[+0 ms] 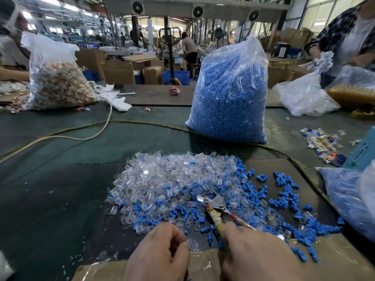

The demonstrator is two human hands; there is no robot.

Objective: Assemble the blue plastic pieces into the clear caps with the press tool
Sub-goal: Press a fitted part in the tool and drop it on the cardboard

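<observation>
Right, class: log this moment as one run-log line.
right hand: grips press tool | left hand: closed, contents unclear | pile of clear caps: ahead | stage: assembling

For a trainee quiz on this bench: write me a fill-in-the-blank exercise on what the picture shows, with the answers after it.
1. The press tool is held by the ____ hand.
2. The tall upright bag behind the pile is filled with ____ pieces.
3. The left hand is closed into a loose ____ near the clear caps.
4. A long cable runs across the ____ table mat.

Missing words: right; blue; fist; green
</observation>
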